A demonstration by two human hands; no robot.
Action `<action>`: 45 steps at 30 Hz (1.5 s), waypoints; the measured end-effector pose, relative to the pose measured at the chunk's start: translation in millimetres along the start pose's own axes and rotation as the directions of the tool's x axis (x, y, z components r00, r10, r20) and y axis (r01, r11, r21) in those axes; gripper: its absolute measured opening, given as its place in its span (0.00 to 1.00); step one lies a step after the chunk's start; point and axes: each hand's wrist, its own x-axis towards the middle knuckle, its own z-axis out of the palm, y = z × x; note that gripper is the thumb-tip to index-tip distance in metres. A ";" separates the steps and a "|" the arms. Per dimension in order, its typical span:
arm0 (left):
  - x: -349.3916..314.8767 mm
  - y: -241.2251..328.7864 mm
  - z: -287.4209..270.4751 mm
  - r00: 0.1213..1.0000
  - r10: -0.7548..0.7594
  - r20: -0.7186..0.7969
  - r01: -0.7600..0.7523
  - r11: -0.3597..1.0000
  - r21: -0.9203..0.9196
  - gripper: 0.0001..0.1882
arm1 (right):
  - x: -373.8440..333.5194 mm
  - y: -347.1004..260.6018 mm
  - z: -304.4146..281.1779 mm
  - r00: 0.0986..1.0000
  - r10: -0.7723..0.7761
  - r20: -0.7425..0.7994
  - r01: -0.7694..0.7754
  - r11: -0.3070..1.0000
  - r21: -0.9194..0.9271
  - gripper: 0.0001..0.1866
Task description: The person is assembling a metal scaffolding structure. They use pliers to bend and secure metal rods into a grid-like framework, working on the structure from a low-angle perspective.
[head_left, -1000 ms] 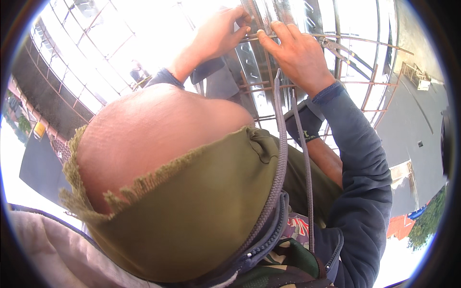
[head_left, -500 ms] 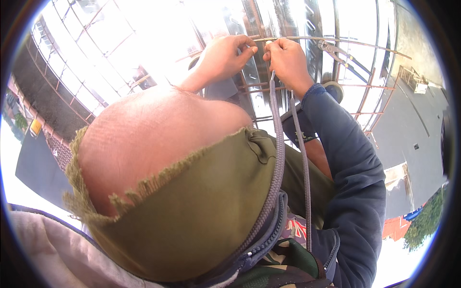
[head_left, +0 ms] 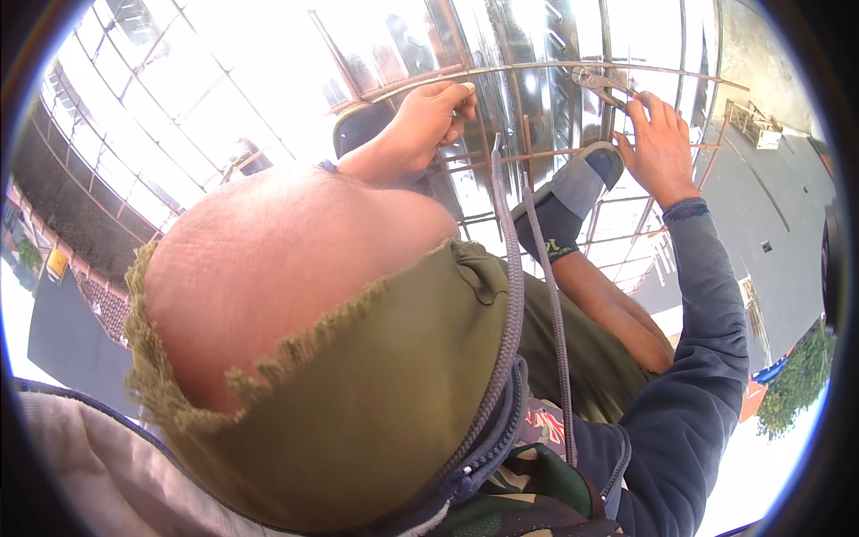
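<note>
A curved steel bar (head_left: 528, 70) runs across a cage of rusty reinforcing bars (head_left: 555, 152) in the upper part of the head view. My left hand (head_left: 428, 116) grips that curved bar near its left end, fingers closed round it. My right hand (head_left: 658, 143), in a dark blue sleeve, is farther right and holds metal pincers (head_left: 601, 82), whose jaws sit on the curved bar where an upright bar crosses it. The pincer tips are partly hidden by the bars.
My shoe and dark sock (head_left: 573, 183) rest on a cage rung below the hands. A green cloth (head_left: 376, 394) and a grey hood cord (head_left: 510, 295) fill the middle of the view. Shiny metal sheeting (head_left: 501, 36) lies behind the cage, and grey ground (head_left: 769, 197) is far below at right.
My hands were close together on the curved bar. My right hand has moved right along it with the pincers, and my left hand has shifted slightly left.
</note>
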 end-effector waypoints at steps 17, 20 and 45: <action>-5.0 2.3 -9.5 1.000 -0.027 0.001 0.027 0.998 -0.060 0.12 | 11.7 -24.4 -2.0 0.971 -0.239 -0.023 0.224 0.869 0.441 0.12; -0.4 -2.3 -12.5 0.999 -0.006 0.034 0.008 0.999 -0.050 0.12 | 13.0 -29.9 10.4 0.982 -0.131 0.135 0.088 0.954 0.288 0.12; 3.3 9.0 -8.9 0.995 0.035 0.089 -0.039 0.998 0.051 0.15 | 17.4 -135.3 -83.1 0.982 -0.009 0.190 0.051 0.975 -0.217 0.17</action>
